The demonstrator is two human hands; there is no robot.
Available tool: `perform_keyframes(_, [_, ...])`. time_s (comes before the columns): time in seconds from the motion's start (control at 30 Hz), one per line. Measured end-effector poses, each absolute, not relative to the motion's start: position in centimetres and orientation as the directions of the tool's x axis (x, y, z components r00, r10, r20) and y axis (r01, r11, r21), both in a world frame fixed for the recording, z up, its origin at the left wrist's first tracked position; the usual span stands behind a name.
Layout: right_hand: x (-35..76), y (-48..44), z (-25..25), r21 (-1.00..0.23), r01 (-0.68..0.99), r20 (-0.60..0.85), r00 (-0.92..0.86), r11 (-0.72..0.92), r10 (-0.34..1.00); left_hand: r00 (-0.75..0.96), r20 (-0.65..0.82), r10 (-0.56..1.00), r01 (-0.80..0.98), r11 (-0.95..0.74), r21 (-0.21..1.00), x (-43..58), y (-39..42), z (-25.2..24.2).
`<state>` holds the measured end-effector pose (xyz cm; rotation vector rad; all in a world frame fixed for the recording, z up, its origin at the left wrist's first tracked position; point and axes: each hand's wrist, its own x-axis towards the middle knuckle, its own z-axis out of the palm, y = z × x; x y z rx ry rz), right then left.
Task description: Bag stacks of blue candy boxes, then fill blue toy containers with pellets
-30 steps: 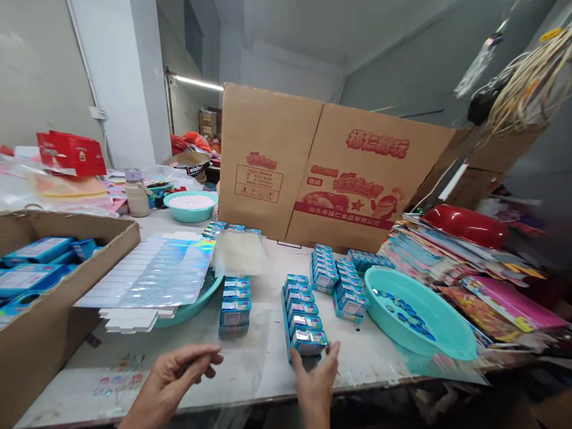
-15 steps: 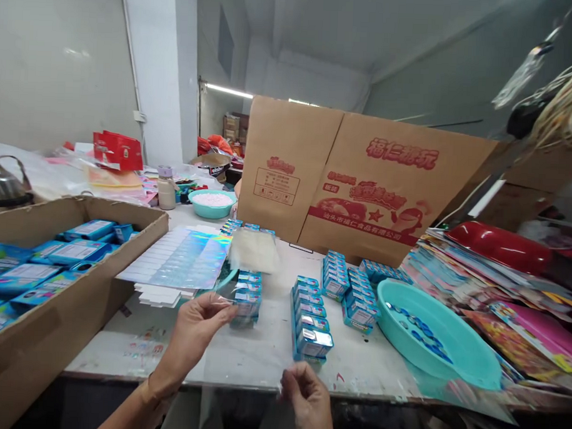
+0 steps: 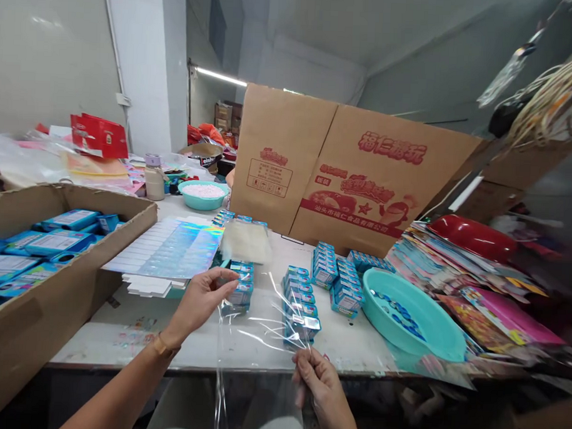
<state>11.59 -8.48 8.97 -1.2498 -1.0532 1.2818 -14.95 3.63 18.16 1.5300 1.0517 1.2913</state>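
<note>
A clear plastic bag or sheet (image 3: 258, 342) hangs between my hands over the table's front edge; its exact shape is hard to make out. My left hand (image 3: 208, 294) pinches its upper left part, close to a stack of small blue boxes (image 3: 240, 295). Lower down, my right hand (image 3: 316, 375) is closed on its right side. Behind the film stands a row of blue boxes (image 3: 302, 296), partly seen through it. Shiny holographic sheets (image 3: 167, 248) lie left of my left hand, over a pile of white cards (image 3: 147, 286).
On the left is an open carton (image 3: 77, 276) of blue packets. A turquoise basin (image 3: 432, 320) with blue pieces stands right, beside stacked printed bags (image 3: 475, 290). A large cardboard panel (image 3: 344, 173) rises behind; a smaller bowl (image 3: 203, 196) holds pale pink pieces.
The clear plastic is now stretched out and catches the light between my hands. My left hand has risen slightly, and the view has shifted a little to the right.
</note>
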Motion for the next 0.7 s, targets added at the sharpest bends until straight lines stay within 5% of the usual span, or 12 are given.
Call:
perform_keyframes(0.13, [12.1,-9.0,8.7,-0.987,-0.117,-0.127,0.142,-0.110,0.982,0.119,0.493,0.862,0.184,-0.507,0.842,-12.7,4.3,17.1])
perform_keyframes(0.47, [14.7,-9.7,5.8,-0.989,-0.058,-0.148,0.222,-0.139,0.964,0.261,0.562,0.785,0.239,-0.617,0.750,-10.5,6.0,16.8])
perform_keyframes(0.57, [14.9,-9.6,5.5,-0.980,-0.045,-0.200,0.196,-0.195,0.960,0.382,0.527,0.759,0.173,-0.619,0.766,-10.5,6.3,18.0])
perform_keyframes(0.7, [13.8,-9.5,5.0,-0.951,-0.237,-0.213,0.034,-0.200,0.976,0.490,0.438,0.754,-0.070,-0.466,0.882,-9.2,6.5,19.0])
